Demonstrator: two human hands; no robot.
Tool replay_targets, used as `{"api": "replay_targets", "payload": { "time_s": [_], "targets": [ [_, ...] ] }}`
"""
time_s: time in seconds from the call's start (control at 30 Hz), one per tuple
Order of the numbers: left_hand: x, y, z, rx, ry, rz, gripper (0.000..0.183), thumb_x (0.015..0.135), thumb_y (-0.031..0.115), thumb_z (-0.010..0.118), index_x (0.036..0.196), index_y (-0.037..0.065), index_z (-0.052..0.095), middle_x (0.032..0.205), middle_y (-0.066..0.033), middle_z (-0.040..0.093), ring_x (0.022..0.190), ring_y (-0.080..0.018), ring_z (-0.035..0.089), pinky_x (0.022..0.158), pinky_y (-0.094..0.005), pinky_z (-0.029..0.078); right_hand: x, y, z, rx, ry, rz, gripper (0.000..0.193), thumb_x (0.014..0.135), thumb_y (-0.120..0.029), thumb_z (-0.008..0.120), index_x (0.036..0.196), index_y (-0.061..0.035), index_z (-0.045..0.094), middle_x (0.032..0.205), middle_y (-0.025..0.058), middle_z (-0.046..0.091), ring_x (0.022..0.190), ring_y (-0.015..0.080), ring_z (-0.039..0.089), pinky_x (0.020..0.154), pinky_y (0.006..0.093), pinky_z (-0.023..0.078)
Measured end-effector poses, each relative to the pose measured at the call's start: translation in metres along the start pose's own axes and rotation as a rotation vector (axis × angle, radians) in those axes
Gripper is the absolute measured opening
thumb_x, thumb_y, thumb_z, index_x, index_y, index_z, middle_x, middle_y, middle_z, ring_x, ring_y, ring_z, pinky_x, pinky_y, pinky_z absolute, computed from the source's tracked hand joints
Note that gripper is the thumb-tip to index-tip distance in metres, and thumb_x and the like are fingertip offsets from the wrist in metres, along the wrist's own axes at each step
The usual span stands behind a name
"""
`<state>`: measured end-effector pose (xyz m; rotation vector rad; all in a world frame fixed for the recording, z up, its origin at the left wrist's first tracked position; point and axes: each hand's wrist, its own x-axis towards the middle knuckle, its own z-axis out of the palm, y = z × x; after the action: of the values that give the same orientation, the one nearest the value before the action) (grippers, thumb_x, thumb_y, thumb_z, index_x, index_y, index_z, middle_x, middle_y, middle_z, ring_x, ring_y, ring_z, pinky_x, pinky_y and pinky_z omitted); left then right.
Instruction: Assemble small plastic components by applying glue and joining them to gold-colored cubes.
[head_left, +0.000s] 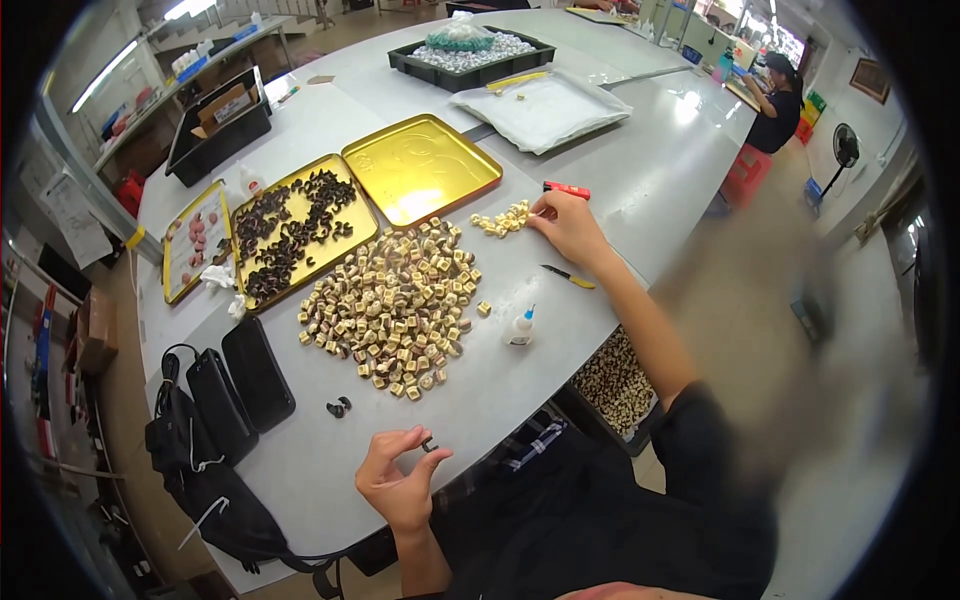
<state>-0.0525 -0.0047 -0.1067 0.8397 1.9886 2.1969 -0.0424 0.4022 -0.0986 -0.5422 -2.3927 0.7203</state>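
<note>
Near the table's front edge, my left hand (398, 485) pinches a small dark curved piece (428, 445) between thumb and fingertip. Farther off to the right, my right hand (570, 228) has its fingertips together at the edge of a little heap of cream-coloured pieces (497, 220). What is between those fingers, if anything, is hidden. Between the hands spreads a large pile of small cream and brown blocks (400, 300). A gold tin tray (357, 240) to the left holds many dark curved pieces (318, 195) like the one in my left hand.
A small glue bottle (521, 328) with a blue tip stands right of the pile. A knife (570, 277) and a red marker-like item (566, 189) lie near my right hand. An open gold lid (420, 170), black crate (470, 60) and phone-like slabs (258, 375) surround the pile.
</note>
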Motion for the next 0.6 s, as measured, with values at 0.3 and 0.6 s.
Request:
{"api": "replay_targets", "payload": {
  "time_s": [0.3, 0.6],
  "targets": [
    [0.001, 0.001, -0.002, 0.05, -0.052, 0.062, 0.043, 0.06, -0.015, 0.083, 0.099, -0.003, 0.07, 0.092, -0.0142, 0.068, 0.086, -0.0224, 0.065, 0.076, -0.0318, 0.054, -0.087, -0.114, -0.047, 0.77, 0.165, -0.099, 0.019, 0.085, -0.001, 0.075, 0.102, 0.001, 0.068, 0.1, 0.0133, 0.072, 0.086, 0.0162, 0.066, 0.077, 0.0273, 0.054],
    [0.006, 0.002, -0.001, 0.08, -0.099, 0.151, 0.042, 0.057, -0.003, 0.091, 0.095, 0.0, 0.074, 0.084, -0.0092, 0.074, 0.085, -0.0221, 0.065, 0.072, -0.0308, 0.053, -0.168, -0.177, 0.005, 1.225, -0.52, 0.355, 0.026, 0.086, 0.005, 0.073, 0.111, 0.0049, 0.067, 0.102, 0.0135, 0.068, 0.09, 0.0187, 0.068, 0.082, 0.0273, 0.055]
  ]
}}
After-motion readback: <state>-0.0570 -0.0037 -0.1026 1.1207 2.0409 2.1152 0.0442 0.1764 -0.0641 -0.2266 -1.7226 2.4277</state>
